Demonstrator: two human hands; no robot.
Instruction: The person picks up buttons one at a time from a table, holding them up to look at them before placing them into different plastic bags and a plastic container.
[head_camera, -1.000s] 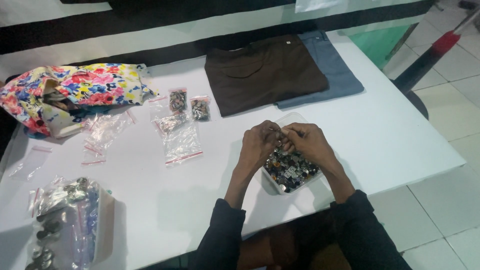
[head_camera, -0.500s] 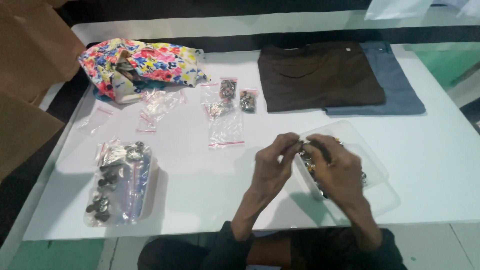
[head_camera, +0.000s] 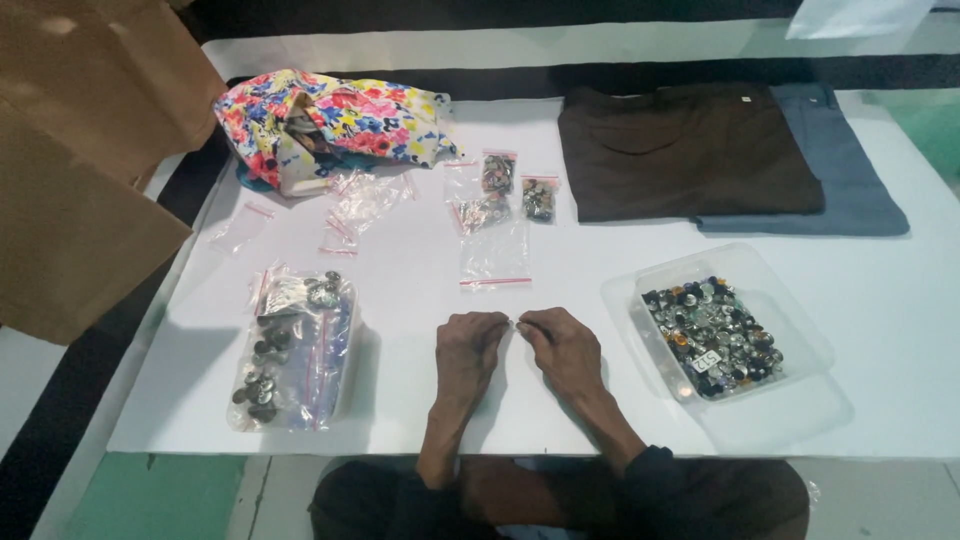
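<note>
Sitting at the white worktop (head_camera: 600, 400), I had a brown cardboard sheet (head_camera: 80, 170) leaning at my far left. Next along lay a clear tray of bagged buttons (head_camera: 290, 350), and behind it a flowered cloth bundle (head_camera: 320, 125) with loose little zip bags (head_camera: 360, 200) scattered just beside it. Further right were three small bags of buttons (head_camera: 500, 190) and an empty flat zip bag (head_camera: 493, 255) in front of them.

My left hand (head_camera: 470, 350) and right hand (head_camera: 562, 350) rested on the bare worktop near the front edge, fingertips meeting between them. Both were curled almost shut, pinching at something too small to make out; I could not tell whether it was a button or a bag edge. A second ago both hands were over the clear tub of loose buttons (head_camera: 715, 335); half a second ago they worked at its left rim. Now they were apart from it, the tub standing just to the right of my right hand, still full. I judged that a piece had been taken out and brought to open space for handling.

Behind the tub, at the far right, lay a folded brown shirt (head_camera: 690, 150) on a grey-blue garment (head_camera: 850, 180).
</note>
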